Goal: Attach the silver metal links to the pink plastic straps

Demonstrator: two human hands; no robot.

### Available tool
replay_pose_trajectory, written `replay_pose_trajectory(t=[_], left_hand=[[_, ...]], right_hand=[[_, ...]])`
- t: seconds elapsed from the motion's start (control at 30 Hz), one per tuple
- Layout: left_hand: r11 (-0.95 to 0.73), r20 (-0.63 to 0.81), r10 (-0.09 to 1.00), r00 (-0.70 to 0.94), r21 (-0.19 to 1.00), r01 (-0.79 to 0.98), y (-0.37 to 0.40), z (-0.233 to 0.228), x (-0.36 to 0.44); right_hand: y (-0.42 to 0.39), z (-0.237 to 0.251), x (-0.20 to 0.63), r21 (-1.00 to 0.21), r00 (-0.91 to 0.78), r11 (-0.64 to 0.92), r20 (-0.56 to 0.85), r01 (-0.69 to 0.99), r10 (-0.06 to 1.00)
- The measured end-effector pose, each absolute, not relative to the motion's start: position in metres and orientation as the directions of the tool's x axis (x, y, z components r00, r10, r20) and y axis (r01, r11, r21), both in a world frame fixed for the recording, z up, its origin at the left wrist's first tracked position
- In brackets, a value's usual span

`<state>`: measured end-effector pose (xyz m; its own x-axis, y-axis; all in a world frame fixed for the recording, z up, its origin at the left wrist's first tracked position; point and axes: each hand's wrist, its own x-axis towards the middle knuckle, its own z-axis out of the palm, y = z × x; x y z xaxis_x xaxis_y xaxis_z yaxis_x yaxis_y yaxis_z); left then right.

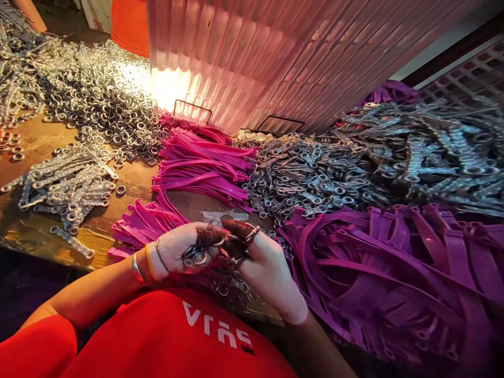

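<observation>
My left hand (177, 244), in a white knit glove with dark worn fingertips, is curled around several small metal rings (200, 259). Its fingertips meet those of my right hand (265, 265) in front of my chest. My right hand wears a similar white glove, its fingers closed in a pinch. The small piece between the fingertips is too dark and covered to make out. Right behind the hands lie bundles of pink straps (200, 163). Beside my right hand is a big heap of purple straps (378, 262).
Loose metal rings (106, 94) are piled at the back left, with cast metal bars (71, 178) in front of them. Metal links (311, 173) and longer metal pieces (441, 142) heap up on the right. A ribbed translucent panel (244, 63) and an orange lampshade (129, 26) stand behind.
</observation>
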<state>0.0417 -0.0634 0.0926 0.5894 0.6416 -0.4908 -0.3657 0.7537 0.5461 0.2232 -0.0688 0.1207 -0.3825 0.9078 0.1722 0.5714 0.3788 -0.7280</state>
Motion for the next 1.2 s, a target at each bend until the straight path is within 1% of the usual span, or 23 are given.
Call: replay_pose_trajectory(t=[0.03, 0.1, 0.17, 0.2, 0.23, 0.27, 0.37, 0.4, 0.43, 0.47, 0.5, 0.57, 0.63, 0.67, 0.7, 0.8, 0.87, 0.93, 1.0, 1.03, 1.1, 1.13, 1.2], left_hand=[[0.734, -0.473, 0.656, 0.588, 0.581, -0.352, -0.064, 0.096, 0.040], [0.650, -0.438, 0.734, 0.519, 0.675, -0.349, -0.063, 0.103, 0.035], [0.550, -0.398, 0.824, 0.402, 0.731, -0.403, -0.059, 0.108, 0.029], [0.532, -0.389, 0.841, 0.375, 0.719, -0.447, -0.056, 0.108, 0.025], [0.553, -0.395, 0.831, 0.392, 0.671, -0.494, -0.052, 0.108, 0.022], [0.608, -0.414, 0.793, 0.446, 0.588, -0.534, -0.049, 0.106, 0.019], [0.759, -0.459, 0.646, 0.609, 0.308, -0.573, -0.046, 0.095, 0.016], [0.774, -0.476, 0.623, 0.621, 0.261, -0.577, -0.048, 0.090, 0.017], [0.779, -0.493, 0.613, 0.617, 0.247, -0.576, -0.050, 0.087, 0.018], [0.780, -0.507, 0.613, 0.606, 0.265, -0.567, -0.053, 0.084, 0.021], [0.775, -0.513, 0.625, 0.589, 0.316, -0.547, -0.057, 0.083, 0.023], [0.730, -0.494, 0.683, 0.538, 0.495, -0.472, -0.065, 0.084, 0.028], [0.622, -0.438, 0.767, 0.469, 0.686, -0.378, -0.071, 0.090, 0.031], [0.564, -0.408, 0.804, 0.433, 0.754, -0.336, -0.073, 0.093, 0.031], [0.525, -0.389, 0.826, 0.409, 0.795, -0.303, -0.074, 0.096, 0.030], [0.502, -0.372, 0.832, 0.412, 0.820, -0.274, -0.070, 0.105, 0.025], [0.555, -0.393, 0.785, 0.479, 0.789, -0.263, -0.066, 0.107, 0.023], [0.620, -0.434, 0.725, 0.535, 0.749, -0.234, -0.064, 0.106, 0.024], [0.662, -0.477, 0.682, 0.554, 0.724, -0.193, -0.063, 0.100, 0.029], [0.670, -0.492, 0.676, 0.549, 0.720, -0.180, -0.063, 0.096, 0.031], [0.658, -0.499, 0.696, 0.516, 0.731, -0.179, -0.063, 0.090, 0.034], [0.637, -0.492, 0.717, 0.495, 0.750, -0.178, -0.063, 0.088, 0.034], [0.571, -0.456, 0.758, 0.465, 0.810, -0.137, -0.062, 0.089, 0.032]], right_hand=[[-0.071, 0.124, 0.223, -0.791, -0.354, 0.296, 0.108, 0.535, 0.929], [-0.075, 0.129, 0.222, -0.911, -0.300, 0.074, -0.057, 0.406, 0.952], [-0.078, 0.131, 0.220, -0.962, -0.235, -0.138, -0.194, 0.235, 0.953], [-0.079, 0.131, 0.219, -0.965, -0.198, -0.203, -0.235, 0.167, 0.952], [-0.080, 0.131, 0.217, -0.964, -0.164, -0.234, -0.254, 0.129, 0.953], [-0.081, 0.130, 0.215, -0.964, -0.139, -0.237, -0.253, 0.121, 0.957], [-0.080, 0.130, 0.210, -0.961, -0.134, -0.165, -0.198, 0.220, 0.971], [-0.080, 0.130, 0.209, -0.957, -0.137, -0.124, -0.165, 0.262, 0.977], [-0.079, 0.130, 0.208, -0.950, -0.141, -0.080, -0.127, 0.302, 0.982], [-0.078, 0.130, 0.206, -0.941, -0.147, -0.039, -0.093, 0.335, 0.985], [-0.077, 0.129, 0.204, -0.933, -0.157, -0.005, -0.066, 0.359, 0.985], [-0.075, 0.126, 0.200, -0.923, -0.181, 0.037, -0.036, 0.384, 0.983], [-0.076, 0.121, 0.197, -0.916, -0.195, 0.062, -0.018, 0.396, 0.981], [-0.076, 0.119, 0.197, -0.913, -0.197, 0.071, -0.011, 0.402, 0.980], [-0.077, 0.117, 0.197, -0.911, -0.201, 0.077, -0.007, 0.406, 0.980], [-0.076, 0.116, 0.205, -0.914, -0.204, 0.069, -0.015, 0.399, 0.979], [-0.073, 0.116, 0.212, -0.911, -0.253, 0.106, 0.002, 0.398, 0.968], [-0.069, 0.114, 0.216, -0.892, -0.377, 0.203, 0.039, 0.405, 0.925], [-0.065, 0.110, 0.217, -0.845, -0.483, 0.322, 0.087, 0.427, 0.871], [-0.063, 0.107, 0.217, -0.802, -0.498, 0.372, 0.109, 0.467, 0.860], [-0.062, 0.102, 0.218, -0.665, -0.475, 0.434, 0.134, 0.607, 0.870], [-0.062, 0.100, 0.219, -0.582, -0.457, 0.439, 0.126, 0.685, 0.880], [-0.061, 0.102, 0.220, -0.429, -0.444, 0.422, 0.054, 0.799, 0.895]])
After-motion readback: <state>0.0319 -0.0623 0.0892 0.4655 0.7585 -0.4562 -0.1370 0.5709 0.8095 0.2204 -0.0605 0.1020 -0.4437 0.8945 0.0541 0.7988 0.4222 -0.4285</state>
